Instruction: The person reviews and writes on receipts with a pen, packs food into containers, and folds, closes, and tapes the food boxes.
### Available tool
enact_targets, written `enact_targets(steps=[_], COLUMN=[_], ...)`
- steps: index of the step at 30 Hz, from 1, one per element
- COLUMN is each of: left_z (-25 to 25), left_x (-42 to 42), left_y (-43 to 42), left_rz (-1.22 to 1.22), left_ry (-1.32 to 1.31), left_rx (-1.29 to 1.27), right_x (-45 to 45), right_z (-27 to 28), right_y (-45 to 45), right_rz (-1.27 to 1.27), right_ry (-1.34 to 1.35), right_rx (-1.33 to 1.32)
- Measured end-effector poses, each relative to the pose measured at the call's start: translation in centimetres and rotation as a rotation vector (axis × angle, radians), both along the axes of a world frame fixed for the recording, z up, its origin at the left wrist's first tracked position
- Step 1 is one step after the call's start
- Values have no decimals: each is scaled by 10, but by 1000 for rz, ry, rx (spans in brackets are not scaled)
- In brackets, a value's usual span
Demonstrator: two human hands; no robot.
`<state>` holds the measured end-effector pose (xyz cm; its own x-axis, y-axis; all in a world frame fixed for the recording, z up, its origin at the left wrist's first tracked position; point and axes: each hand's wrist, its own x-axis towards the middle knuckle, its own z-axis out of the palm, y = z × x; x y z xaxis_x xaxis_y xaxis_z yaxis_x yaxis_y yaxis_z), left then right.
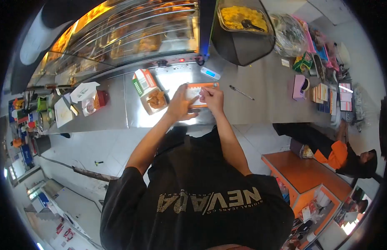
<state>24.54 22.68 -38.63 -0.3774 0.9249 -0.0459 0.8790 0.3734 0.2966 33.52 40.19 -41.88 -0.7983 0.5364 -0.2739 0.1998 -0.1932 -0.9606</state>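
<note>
On the steel counter lies a notepad (pixel 193 92) with white paper and an orange border. My left hand (pixel 181 104) rests over the pad's left side, fingers spread out and lying on it. Above the pad's right half, my right hand (pixel 213 100) is closed in a pinch at the paper; whatever sits between its fingertips is too small to make out. A pen (pixel 242 92) lies loose to the right. Just beyond the pad is a small device with a blue screen (pixel 211 73). Left of my left hand stands an open box with fried chicken (pixel 156 100).
A glass heated cabinet (pixel 131 37) borders the counter's far left. Another open food box (pixel 93 102) sits further left. A container of yellow food (pixel 243 18) is at the back. Toward the right are a tape dispenser (pixel 301 87) and a person in black and orange (pixel 339 154).
</note>
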Motion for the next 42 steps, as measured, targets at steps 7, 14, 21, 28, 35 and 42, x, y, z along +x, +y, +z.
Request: enact_targets(steps=[7, 14, 21, 28, 35, 42], left_z=[9, 7, -14, 7, -62, -47], left_x=[-5, -42, -140, -146, -99, -49], left_y=[-12, -75, -146, -162, -182, -197], left_rz=[-21, 251, 1217, 902, 832, 736], left_ry=[-77, -410, -297, -258, -182, -305], left_rx=[-134, 403, 224, 264, 511, 182], right_x=[-34, -93, -233, -220, -197, -189], right_z=[-20, 67, 29, 52, 11, 23], right_y=[2, -45, -155, -137, -91, -101], right_rz=[137, 330, 834, 801, 803, 756], right_ry=[-737, -244, -501, -251, 1, -129], right_rx=[902, 902, 1144, 859, 546, 92])
